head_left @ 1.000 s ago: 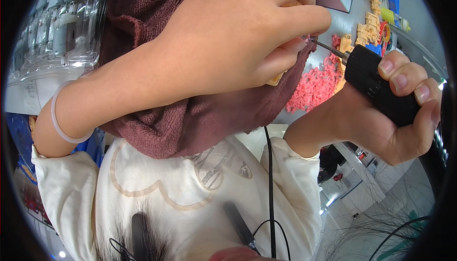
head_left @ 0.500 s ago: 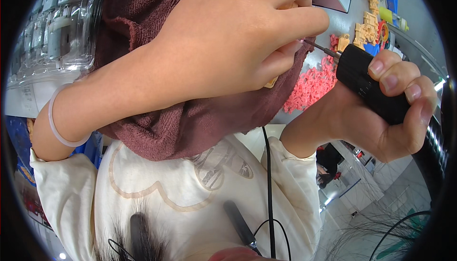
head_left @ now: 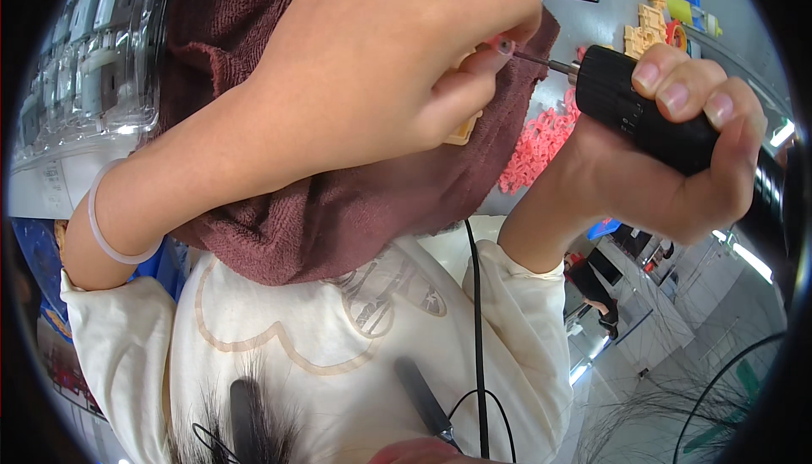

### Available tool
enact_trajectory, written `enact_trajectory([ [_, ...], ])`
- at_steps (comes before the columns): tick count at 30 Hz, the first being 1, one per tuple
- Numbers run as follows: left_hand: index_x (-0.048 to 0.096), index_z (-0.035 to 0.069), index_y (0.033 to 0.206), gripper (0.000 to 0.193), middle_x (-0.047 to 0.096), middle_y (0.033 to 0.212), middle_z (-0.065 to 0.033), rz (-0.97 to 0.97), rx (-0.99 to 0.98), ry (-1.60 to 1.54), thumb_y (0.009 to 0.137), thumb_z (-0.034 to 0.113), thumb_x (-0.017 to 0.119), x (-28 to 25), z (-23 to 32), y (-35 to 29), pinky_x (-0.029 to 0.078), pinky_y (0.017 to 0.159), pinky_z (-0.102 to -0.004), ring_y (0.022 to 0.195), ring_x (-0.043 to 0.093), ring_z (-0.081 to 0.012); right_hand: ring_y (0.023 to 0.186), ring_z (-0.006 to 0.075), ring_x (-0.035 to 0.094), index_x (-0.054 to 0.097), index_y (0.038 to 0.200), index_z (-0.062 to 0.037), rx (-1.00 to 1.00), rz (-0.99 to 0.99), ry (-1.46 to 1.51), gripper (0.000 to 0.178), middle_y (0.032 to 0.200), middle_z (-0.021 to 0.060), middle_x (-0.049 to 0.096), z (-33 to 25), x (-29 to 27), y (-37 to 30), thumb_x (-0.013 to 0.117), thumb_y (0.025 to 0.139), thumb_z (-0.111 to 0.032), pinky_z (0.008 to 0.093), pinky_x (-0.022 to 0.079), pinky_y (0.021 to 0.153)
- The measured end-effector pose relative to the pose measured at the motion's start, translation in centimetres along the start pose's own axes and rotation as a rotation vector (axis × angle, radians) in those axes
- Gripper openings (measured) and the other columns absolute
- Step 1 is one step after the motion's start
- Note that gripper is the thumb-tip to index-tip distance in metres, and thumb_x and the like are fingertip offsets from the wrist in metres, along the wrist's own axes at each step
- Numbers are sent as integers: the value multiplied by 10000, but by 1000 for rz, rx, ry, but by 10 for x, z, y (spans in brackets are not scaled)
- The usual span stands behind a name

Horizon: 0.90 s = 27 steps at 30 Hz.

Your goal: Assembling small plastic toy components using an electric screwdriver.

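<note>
Between its thumb and fingers my left hand pinches a small pink plastic part with a round metal piece at its end. Part of a pale yellow plastic piece shows beneath that hand; the rest is hidden. My right hand is wrapped round a black electric screwdriver. Its thin bit points left at the pink part, and the tip is very close to it; whether they touch I cannot tell. A maroon towel lies under my left hand and forearm.
Loose pink parts are heaped on the grey tabletop to the right of the towel. Yellow plastic pieces lie farther back. A clear plastic tray holding grey-white parts stands at the left. A black cable hangs in front of my shirt.
My left hand has shifted left and turned slightly, so the pink part now shows at its fingertips. My right hand has moved left and up with the screwdriver, its bit following.
</note>
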<state>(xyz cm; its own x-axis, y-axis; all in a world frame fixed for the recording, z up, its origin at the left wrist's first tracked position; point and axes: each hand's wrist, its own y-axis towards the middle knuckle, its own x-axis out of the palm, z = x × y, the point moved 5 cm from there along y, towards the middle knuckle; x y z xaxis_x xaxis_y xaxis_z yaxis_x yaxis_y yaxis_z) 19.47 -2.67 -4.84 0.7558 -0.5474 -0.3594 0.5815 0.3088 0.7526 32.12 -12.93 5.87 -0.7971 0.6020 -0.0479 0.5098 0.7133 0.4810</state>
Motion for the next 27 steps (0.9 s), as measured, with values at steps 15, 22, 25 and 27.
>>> enact_trajectory([
  [15, 650, 100, 933, 198, 647, 1056, -60, -153, -208, 41, 748, 84, 720, -13, 30, 5, 495, 784, -364, 940, 629, -280, 626, 214, 538, 534, 775, -40, -94, 71, -41, 201, 717, 95, 516, 20, 7, 50, 561, 786, -239, 371, 468, 627],
  [22, 655, 109, 934, 220, 646, 1063, -55, -151, -214, 37, 733, 88, 742, -15, 32, 6, 496, 784, -363, 939, 629, -277, 630, 215, 538, 530, 772, -35, -71, 70, -11, 196, 718, 98, 511, 26, 12, 50, 563, 781, -228, 372, 470, 627],
  [25, 659, 110, 928, 216, 648, 1061, -52, -147, -202, 45, 731, 83, 743, -15, 32, 5, 496, 786, -364, 936, 629, -273, 631, 215, 537, 528, 771, -33, -58, 69, 10, 193, 718, 99, 509, 20, 10, 47, 564, 779, -223, 372, 471, 627],
  [27, 662, 110, 929, 216, 648, 1060, -51, -126, -202, 39, 731, 82, 743, -14, 31, 4, 496, 788, -364, 937, 629, -272, 632, 215, 537, 527, 770, -31, -54, 72, 18, 192, 719, 100, 508, 20, 1, 53, 564, 778, -219, 372, 471, 627],
])
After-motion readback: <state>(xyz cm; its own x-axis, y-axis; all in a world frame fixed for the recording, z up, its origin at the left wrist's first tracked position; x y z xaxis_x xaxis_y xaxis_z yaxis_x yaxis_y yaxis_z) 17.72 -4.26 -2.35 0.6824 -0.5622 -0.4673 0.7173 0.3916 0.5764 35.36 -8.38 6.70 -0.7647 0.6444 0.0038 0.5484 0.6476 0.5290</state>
